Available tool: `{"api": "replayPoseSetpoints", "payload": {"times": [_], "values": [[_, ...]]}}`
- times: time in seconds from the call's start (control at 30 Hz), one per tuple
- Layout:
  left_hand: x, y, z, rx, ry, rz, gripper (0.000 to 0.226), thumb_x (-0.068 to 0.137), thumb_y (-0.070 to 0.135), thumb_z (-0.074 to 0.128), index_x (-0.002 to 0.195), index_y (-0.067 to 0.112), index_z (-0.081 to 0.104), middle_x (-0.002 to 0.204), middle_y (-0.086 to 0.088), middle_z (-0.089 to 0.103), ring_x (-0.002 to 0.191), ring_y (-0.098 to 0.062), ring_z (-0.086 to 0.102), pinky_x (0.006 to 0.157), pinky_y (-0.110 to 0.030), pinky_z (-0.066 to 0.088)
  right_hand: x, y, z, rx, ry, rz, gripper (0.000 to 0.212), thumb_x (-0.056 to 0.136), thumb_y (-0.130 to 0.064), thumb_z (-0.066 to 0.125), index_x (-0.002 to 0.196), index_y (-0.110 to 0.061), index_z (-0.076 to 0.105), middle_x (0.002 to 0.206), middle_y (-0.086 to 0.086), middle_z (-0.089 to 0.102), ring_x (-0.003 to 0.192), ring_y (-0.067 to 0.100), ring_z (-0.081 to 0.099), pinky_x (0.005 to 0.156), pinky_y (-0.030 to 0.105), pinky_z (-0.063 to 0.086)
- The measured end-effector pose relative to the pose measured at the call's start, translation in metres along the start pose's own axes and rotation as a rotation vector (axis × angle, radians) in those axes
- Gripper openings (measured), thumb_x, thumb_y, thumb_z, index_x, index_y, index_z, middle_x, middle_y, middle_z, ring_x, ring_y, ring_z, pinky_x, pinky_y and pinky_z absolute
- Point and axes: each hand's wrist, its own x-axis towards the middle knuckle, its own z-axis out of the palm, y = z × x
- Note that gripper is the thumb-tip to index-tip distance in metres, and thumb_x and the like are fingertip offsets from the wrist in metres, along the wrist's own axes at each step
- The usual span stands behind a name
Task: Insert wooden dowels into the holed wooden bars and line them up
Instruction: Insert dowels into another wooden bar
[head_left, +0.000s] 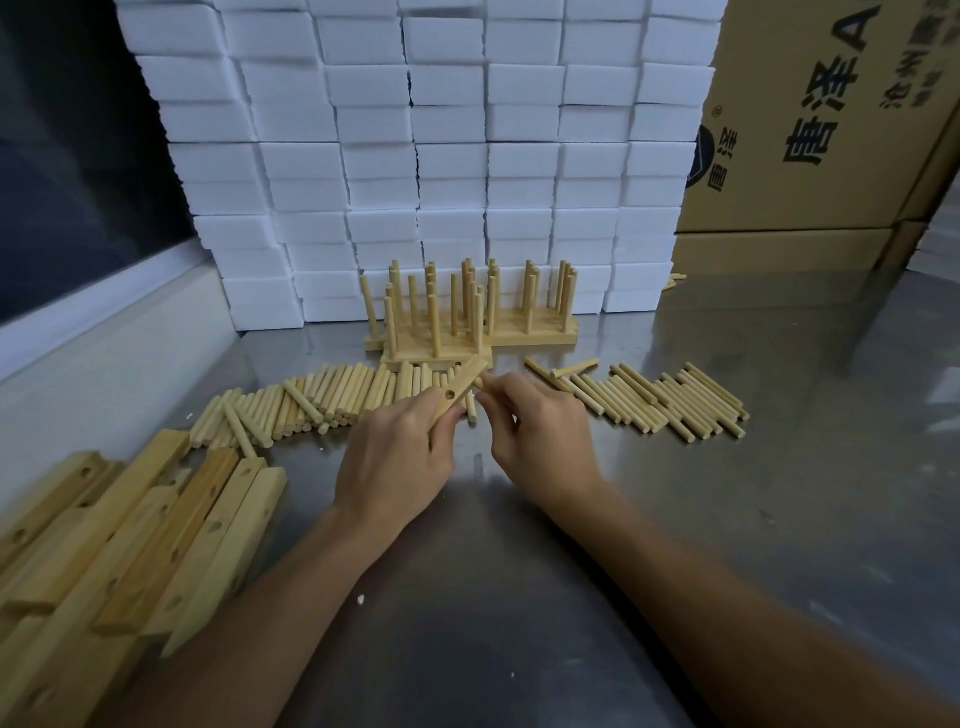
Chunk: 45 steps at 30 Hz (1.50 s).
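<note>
Nothing here works as a true container; the nearest thing is the row of finished bars (470, 338) standing just beyond the grip, their holes filled with upright dowels, set against a wall of white foam blocks (415, 156). The left hand (400, 452) curls its fingers round the lower end of a holed wooden bar (457, 396), held tilted above the steel counter (727, 519), one hole showing plainly near the knuckles. The right hand (535, 421) has its fingers curled tight at the bar's upper right edge, pinching something pale that looks like a dowel end (479, 383), though most of it is hidden inside the fist and whether it has entered a hole cannot be told. Directly behind and to the left of the grip lies a band of loose dowels (311, 402); a second spread of dowels (670, 402) lies to the right of it. Near and to the left of the left forearm, a pile of empty holed bars (150, 540) runs out of the picture's edge. A printed cardboard box (810, 114) stands far right of the grip, cut off by the border.
</note>
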Motion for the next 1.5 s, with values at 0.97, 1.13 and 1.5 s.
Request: {"api": "replayPoseSetpoints", "payload": {"times": [0.97,1.13,1.5], "values": [[-0.001,-0.004,0.0,0.011,-0.018,0.032,0.017,0.086,0.007,0.073,0.074,0.003,0.062,0.054,-0.003,0.052,0.045,-0.018,0.04,0.046,-0.028,0.03,0.022,-0.011,0.001,0.414,-0.343,0.727,0.035,0.101,-0.021,0.052,0.073,-0.014,0.071,0.039,-0.014,0.045,0.038,0.002,0.039,0.044,0.018,0.035],[0.0,-0.007,0.007,-0.006,-0.031,0.0,0.02,0.09,0.013,0.07,0.074,0.003,0.063,0.055,-0.003,0.053,0.047,-0.021,0.044,0.047,-0.031,0.033,0.016,-0.005,0.004,0.332,-0.302,0.611,0.03,0.1,-0.018,0.054,0.076,-0.013,0.072,0.041,-0.014,0.049,0.041,0.002,0.043,0.044,0.014,0.033],[0.005,-0.009,0.014,-0.522,-0.145,-0.386,0.04,0.092,0.024,0.066,0.081,0.063,0.062,0.069,0.001,0.066,0.043,-0.014,0.054,0.046,-0.033,0.045,0.007,0.005,0.006,0.097,-0.129,0.27,0.02,0.099,-0.026,0.059,0.094,-0.017,0.077,0.067,-0.006,0.066,0.058,0.012,0.056,0.055,0.033,0.047]]}}
